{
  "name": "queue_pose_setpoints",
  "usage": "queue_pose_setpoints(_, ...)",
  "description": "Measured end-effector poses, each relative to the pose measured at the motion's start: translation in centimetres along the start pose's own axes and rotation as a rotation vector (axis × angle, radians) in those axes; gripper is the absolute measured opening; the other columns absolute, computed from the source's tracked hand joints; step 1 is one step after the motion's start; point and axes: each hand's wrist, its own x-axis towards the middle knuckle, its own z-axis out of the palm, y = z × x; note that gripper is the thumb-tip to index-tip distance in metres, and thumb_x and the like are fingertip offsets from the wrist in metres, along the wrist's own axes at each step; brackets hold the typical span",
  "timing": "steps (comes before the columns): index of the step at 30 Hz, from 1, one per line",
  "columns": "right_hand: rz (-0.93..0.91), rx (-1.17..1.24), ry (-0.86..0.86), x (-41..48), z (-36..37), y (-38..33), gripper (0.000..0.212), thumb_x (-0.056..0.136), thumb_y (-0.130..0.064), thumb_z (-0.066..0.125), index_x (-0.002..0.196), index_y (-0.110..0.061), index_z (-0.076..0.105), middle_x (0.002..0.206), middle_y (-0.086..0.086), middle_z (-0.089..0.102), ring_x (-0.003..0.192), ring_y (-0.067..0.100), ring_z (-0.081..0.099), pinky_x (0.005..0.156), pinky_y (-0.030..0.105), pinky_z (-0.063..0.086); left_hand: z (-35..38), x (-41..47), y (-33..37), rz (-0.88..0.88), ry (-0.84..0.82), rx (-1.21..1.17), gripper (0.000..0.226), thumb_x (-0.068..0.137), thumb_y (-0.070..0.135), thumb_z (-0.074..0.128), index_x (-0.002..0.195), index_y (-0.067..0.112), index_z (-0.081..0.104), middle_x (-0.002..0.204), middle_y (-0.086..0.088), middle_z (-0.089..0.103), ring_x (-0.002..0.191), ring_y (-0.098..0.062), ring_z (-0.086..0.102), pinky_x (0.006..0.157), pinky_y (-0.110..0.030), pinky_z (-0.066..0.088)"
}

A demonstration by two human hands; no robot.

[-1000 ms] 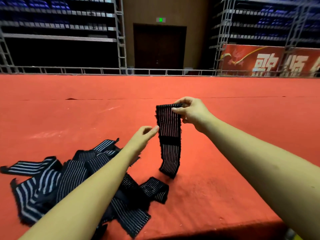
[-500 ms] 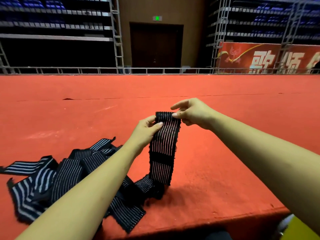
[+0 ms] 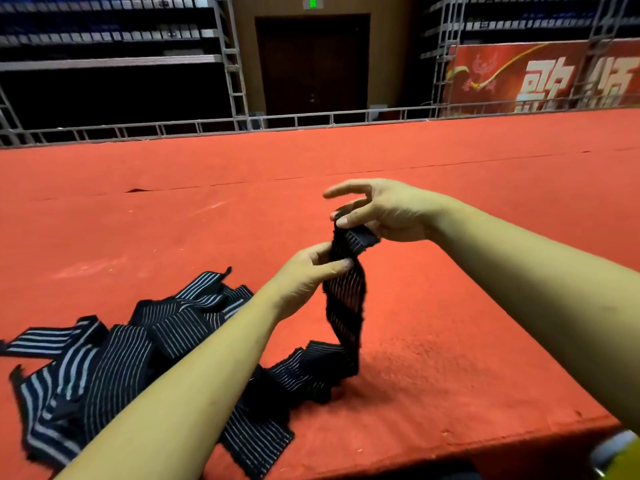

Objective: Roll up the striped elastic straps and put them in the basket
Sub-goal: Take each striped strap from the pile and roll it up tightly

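Holds one striped strap (image 3: 346, 299) upright near the front edge of the red platform (image 3: 467, 341): top end folded over and pinched in the right hand (image 3: 388, 213), forefinger raised free; left hand (image 3: 304, 275) pinching it just below. Long axis vertical, tail running down-left toward the pile of straps (image 3: 138, 348). Best rolled downward from the right hand's fold.

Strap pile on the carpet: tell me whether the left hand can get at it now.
Likely yes, once freed: the left hand pinches the raised strap, but the strap pile lies near its forearm, unobstructed.

red carpet (image 3: 450, 341), dark door (image 3: 313, 64), banner (image 3: 540, 76)
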Motion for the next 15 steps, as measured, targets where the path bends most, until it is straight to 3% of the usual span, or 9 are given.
queue_pose_setpoints(1,0.024,-0.235,0.052,0.0,-0.6,-0.1,0.032,0.086,0.001,0.07,0.116,-0.009,0.068,0.104,0.01,0.07,0.089,0.016,0.066,0.08,0.027,0.057,-0.1,0.1,-0.3,0.009,0.025,0.045,0.032,0.083,0.022,0.075,0.112,0.014,0.069,0.104,0.001,0.071,0.101,-0.017,0.063,0.095,-0.035,0.047)
queue_pose_setpoints(3,0.068,-0.808,0.191,0.1,-1.7,0.1,0.019,0.082,-0.012,0.077,0.1,-0.004,0.074,0.091,0.009,0.074,0.079,0.016,0.063,0.069,0.026,0.054,0.0,0.3,-0.6,0.016,0.069,0.113,0.014,0.09,0.013,0.072,0.103,0.011,0.068,0.096,0.0,0.069,0.091,-0.014,0.063,0.087,-0.035,0.048)
queue_pose_setpoints(5,0.095,-1.069,0.28,0.8,-2.7,0.8,0.018,0.082,-0.019,0.078,0.091,-0.004,0.074,0.079,0.011,0.068,0.075,0.022,0.059,0.057,0.026,0.043,0.1,0.3,-1.1,-0.022,0.047,0.141,0.005,0.092,0.011,0.068,0.096,0.012,0.064,0.091,-0.002,0.068,0.087,-0.015,0.063,0.082,-0.034,0.05)
queue_pose_setpoints(8,0.039,-1.089,0.471,2.2,-4.3,2.1,0.022,0.084,-0.019,0.074,0.101,-0.006,0.074,0.094,0.017,0.072,0.091,0.031,0.067,0.071,0.031,0.051,0.2,0.1,-2.0,-0.187,-0.077,0.215,0.023,0.089,0.01,0.072,0.11,0.004,0.065,0.103,-0.008,0.072,0.096,-0.021,0.069,0.093,-0.039,0.054)
queue_pose_setpoints(11,-0.005,-0.903,0.734,3.1,-6.1,3.3,0.021,0.085,-0.018,0.073,0.105,-0.013,0.074,0.105,0.017,0.071,0.1,0.034,0.066,0.087,0.044,0.055,0.4,-0.6,-3.9,-0.298,-0.186,0.317,0.018,0.091,0.009,0.069,0.108,0.004,0.067,0.103,-0.005,0.072,0.096,-0.019,0.067,0.097,-0.041,0.05)
queue_pose_setpoints(15,-0.007,-0.865,0.79,4.3,-6.6,5.4,0.017,0.088,-0.012,0.068,0.104,-0.008,0.073,0.105,0.02,0.07,0.102,0.038,0.064,0.088,0.042,0.053,1.6,-2.1,-7.5,-0.375,-0.194,-0.068,0.021,0.093,0.008,0.063,0.113,0.011,0.062,0.108,-0.003,0.071,0.099,-0.018,0.067,0.09,-0.034,0.054)
